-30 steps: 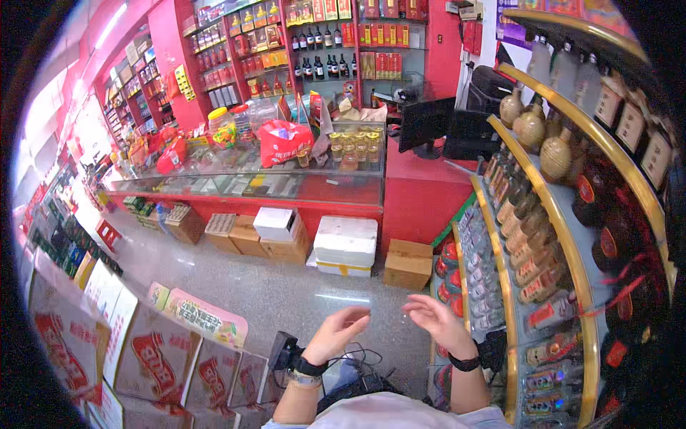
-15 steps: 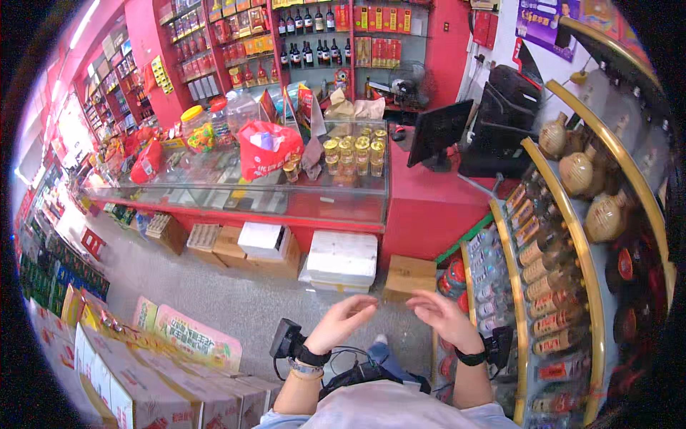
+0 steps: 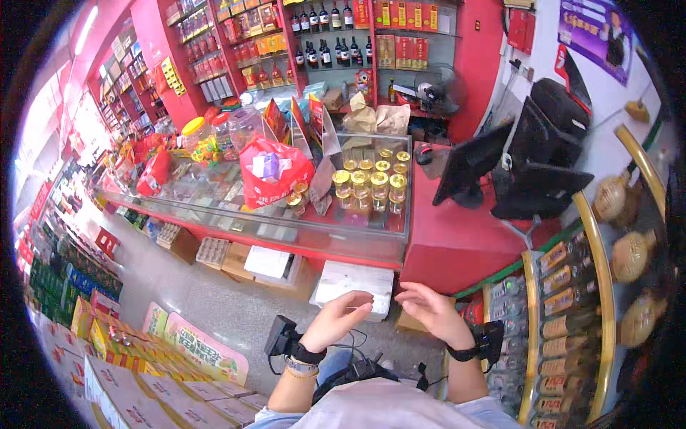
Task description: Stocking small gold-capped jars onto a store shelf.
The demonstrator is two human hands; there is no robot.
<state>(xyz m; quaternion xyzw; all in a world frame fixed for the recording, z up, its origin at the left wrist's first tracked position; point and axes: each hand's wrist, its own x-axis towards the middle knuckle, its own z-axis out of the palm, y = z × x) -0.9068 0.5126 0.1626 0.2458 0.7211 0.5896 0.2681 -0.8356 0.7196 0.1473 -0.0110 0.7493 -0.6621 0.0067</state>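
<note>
My left hand (image 3: 339, 319) is held out in front of me, palm inward, with its fingers loosely stretched and nothing in them. Facing it, my right hand (image 3: 433, 312) is just as empty, its fingers apart from the thumb. Air lies between the two hands, and neither touches anything. Behind them, low down, is a white foam box (image 3: 353, 282) in front of the glass counter (image 3: 336, 232). On the counter stand several gold-lidded jars (image 3: 360, 184) and a red plastic bag (image 3: 271, 179) with a pale purple item in its mouth.
Shelves of bottles (image 3: 564, 343) rise close on my right, with round jugs (image 3: 629, 257) above. Stacked cartons (image 3: 143, 393) crowd my lower left. A monitor (image 3: 471, 168) stands at the counter's right end. Cardboard boxes (image 3: 238, 262) sit along the counter's foot.
The counter and its goods have come nearer and shifted rightward in view. Both my hands stay raised and empty, with nothing picked up or put down.
</note>
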